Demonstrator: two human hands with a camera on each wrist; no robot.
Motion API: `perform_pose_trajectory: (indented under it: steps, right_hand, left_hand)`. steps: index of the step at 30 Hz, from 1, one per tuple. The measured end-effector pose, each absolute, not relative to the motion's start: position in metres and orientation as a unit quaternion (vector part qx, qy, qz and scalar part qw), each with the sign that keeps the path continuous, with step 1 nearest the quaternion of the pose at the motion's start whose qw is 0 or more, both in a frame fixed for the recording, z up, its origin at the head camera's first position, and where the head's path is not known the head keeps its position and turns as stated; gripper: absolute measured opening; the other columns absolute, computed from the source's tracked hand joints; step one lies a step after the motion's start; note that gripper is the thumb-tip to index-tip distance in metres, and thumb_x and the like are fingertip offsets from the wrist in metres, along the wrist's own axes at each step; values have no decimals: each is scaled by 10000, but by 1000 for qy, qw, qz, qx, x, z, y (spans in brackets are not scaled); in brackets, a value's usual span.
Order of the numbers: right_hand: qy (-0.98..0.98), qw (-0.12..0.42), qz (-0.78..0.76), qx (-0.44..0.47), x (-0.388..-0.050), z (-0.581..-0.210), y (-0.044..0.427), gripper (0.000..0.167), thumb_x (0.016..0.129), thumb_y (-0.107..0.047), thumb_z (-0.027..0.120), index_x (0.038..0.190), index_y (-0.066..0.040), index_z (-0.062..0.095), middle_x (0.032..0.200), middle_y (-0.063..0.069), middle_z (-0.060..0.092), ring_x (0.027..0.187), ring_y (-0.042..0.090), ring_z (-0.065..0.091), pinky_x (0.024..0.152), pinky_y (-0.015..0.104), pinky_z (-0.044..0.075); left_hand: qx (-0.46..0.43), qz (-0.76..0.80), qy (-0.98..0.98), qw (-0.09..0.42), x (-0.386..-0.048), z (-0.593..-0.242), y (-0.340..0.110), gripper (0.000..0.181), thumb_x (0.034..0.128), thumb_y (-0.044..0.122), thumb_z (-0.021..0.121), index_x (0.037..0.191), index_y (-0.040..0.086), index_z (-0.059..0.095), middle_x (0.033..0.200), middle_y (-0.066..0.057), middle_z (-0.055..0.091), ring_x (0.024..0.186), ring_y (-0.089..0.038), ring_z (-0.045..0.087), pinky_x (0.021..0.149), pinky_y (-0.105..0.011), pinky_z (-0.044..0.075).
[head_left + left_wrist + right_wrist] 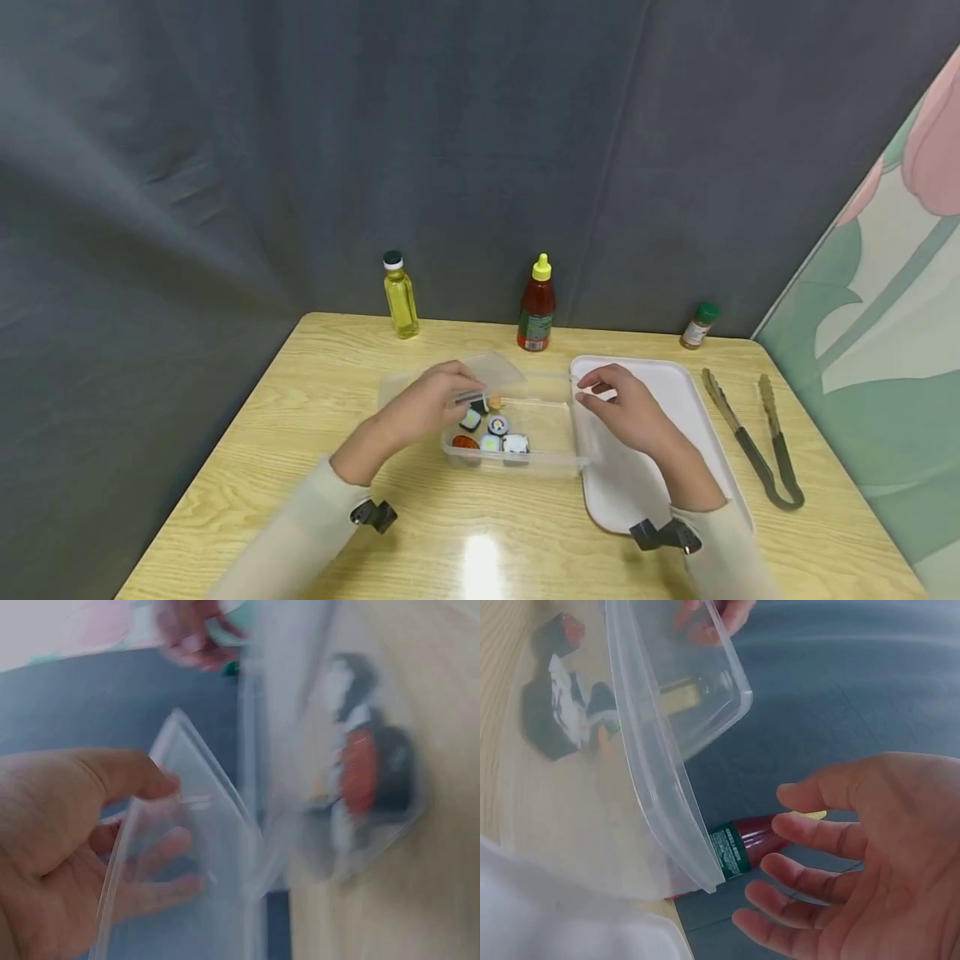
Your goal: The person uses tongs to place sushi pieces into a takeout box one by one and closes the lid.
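Observation:
A clear plastic container (551,460) stands on the table, with several sushi pieces (497,425) in its left part. My left hand (431,404) pinches a clear lid (202,847); the thumb is on the near side and the fingers show through the plastic. The lid is tilted up beside the container's rim, seen also in the right wrist view. Over the left edge of a white tray (622,492), my right hand (626,412) hovers near the container's right end. Its fingers are loosely bent and hold nothing, apart from the plastic in the right wrist view.
An oil bottle (402,304) and a red sauce bottle (537,308) stand at the back of the table. A small green-capped jar (696,329) is at the back right. Tongs (783,458) lie right of the tray. A dark curtain (450,150) hangs behind.

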State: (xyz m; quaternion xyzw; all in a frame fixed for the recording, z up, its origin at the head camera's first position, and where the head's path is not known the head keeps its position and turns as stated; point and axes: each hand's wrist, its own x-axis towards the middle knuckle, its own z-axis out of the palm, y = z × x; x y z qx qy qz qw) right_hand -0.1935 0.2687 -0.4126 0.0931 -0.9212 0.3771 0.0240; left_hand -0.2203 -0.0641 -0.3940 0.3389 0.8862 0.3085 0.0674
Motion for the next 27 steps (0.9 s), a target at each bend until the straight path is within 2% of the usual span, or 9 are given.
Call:
perform_pose_trajectory:
  steps: [3,5,9,11,15,18,21,27]
  right_hand:
    - [-921,41,374,100,-192,-412,271,237,1041,-165,667,1225,-20,704,1252,183,671,1170,345,628,907,453,572]
    - [-922,50,369,104,-190,-413,273,265,1047,-147,649,1273,-12,684,1273,193,668,1182,343,618,907,443,561]
    - [-923,55,362,119,-183,-417,273,353,1073,-163,606,1386,0,613,1384,233,623,1292,408,587,969,538,555]
    - [-924,44,357,129,-177,-419,271,417,1090,-204,588,1454,-2,558,1474,246,563,1377,446,542,1022,603,533]
    - [-931,16,335,145,-168,-428,261,565,1111,-346,556,1568,-33,443,1655,264,372,1528,509,375,1155,716,398]
    - [-938,0,315,148,-165,-435,251,646,1109,-445,529,1620,-77,384,1735,247,237,1601,527,211,1201,762,294]
    - [-943,-13,297,147,-166,-440,244,679,1109,-488,502,1652,-113,344,1767,231,152,1622,522,135,1195,771,293]
    - [-958,-23,252,136,-166,-445,239,639,1130,-392,488,1672,-107,308,1767,272,81,1589,531,237,1161,717,393]
  left_hand:
    - [397,281,872,57,-215,-408,-50,364,1026,58,687,1389,64,703,1457,-129,633,1368,-316,602,1057,-413,575]
    - [431,258,863,51,-211,-417,-42,375,1031,90,687,1405,100,698,1537,-118,601,1468,-319,535,1151,-440,516]
    - [484,228,844,38,-203,-430,-29,388,1043,144,672,1431,136,683,1586,-95,571,1550,-341,443,1272,-568,348]
    - [503,214,837,22,-199,-435,-26,389,1042,159,672,1430,146,686,1576,-93,583,1543,-341,455,1267,-624,323]
    - [518,196,833,-14,-195,-445,-25,386,1029,150,683,1414,147,698,1557,-91,600,1521,-361,479,1247,-672,312]
    - [512,184,838,-33,-192,-451,-24,388,1031,143,682,1418,159,696,1568,-80,589,1525,-359,475,1244,-679,308]
    - [500,192,844,-35,-190,-453,-21,390,1040,158,674,1430,156,683,1578,-86,576,1542,-354,453,1259,-655,311]
    - [462,244,852,32,-186,-453,-9,406,1082,241,620,1472,128,638,1618,-91,515,1595,-343,360,1297,-506,334]
